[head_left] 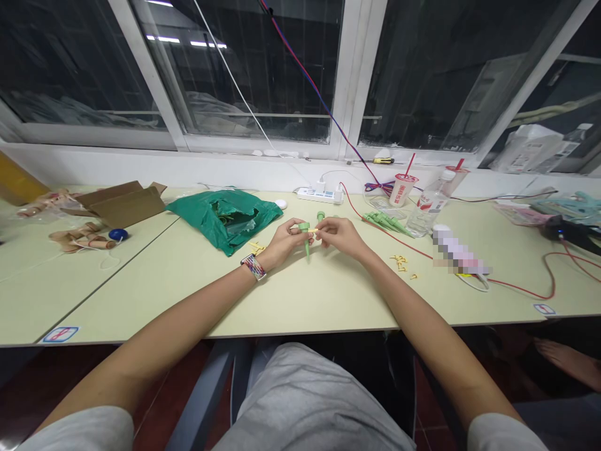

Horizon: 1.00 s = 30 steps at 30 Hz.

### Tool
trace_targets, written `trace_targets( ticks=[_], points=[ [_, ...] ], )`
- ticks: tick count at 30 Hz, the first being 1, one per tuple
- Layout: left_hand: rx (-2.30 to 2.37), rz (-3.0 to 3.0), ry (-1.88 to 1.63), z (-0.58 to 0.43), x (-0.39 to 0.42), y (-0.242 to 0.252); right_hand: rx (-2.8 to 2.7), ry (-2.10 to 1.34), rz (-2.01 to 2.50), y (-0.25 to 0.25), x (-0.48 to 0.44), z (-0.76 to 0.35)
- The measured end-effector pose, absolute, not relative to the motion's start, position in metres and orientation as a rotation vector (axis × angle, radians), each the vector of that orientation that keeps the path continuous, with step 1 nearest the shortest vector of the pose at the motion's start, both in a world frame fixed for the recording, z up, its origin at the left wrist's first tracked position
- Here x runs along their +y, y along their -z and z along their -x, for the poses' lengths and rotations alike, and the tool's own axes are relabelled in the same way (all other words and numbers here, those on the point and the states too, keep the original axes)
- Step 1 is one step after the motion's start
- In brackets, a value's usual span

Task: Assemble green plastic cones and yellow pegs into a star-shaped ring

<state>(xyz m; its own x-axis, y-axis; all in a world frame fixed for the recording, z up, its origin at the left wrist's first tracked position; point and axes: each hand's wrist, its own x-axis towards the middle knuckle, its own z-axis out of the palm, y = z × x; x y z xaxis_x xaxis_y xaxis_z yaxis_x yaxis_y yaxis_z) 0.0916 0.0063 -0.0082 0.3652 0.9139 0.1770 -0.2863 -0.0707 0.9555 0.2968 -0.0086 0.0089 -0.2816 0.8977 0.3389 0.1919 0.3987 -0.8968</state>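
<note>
My left hand is closed around a green plastic spike, its pointed end hanging down and its wider head up. Between the fingertips of my right hand is a small yellow plastic piece, which meets the side of the spike's head; whether it sits inside cannot be made out. Just behind the hands another green piece stands on the table. Small yellow pieces lie beside my left wrist, and several more yellow pieces are scattered right of my right forearm.
A torn green plastic bag lies at left, near an open cardboard box and wooden parts. Several green spikes are piled by a water bottle and a cup. A power strip and red cable run behind.
</note>
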Motion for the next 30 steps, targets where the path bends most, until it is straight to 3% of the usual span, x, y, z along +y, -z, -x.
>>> trace_targets(
  ticks=[10,17,30],
  points=[
    [0.653,-1.218,-0.967,-0.0898,0.0015,-0.0011,-1.952,-0.442,0.872,-0.0126,-0.0152,-0.2969],
    [0.64,-1.285,-1.039,-0.0902,0.0028,0.0015,-1.819,-0.791,1.099,-0.0064,-0.0115,-0.2971],
    [0.666,-1.259,-1.044,-0.091,0.0033,0.0022,-1.891,-0.632,1.092,-0.0073,-0.0148,-0.3002]
  ],
)
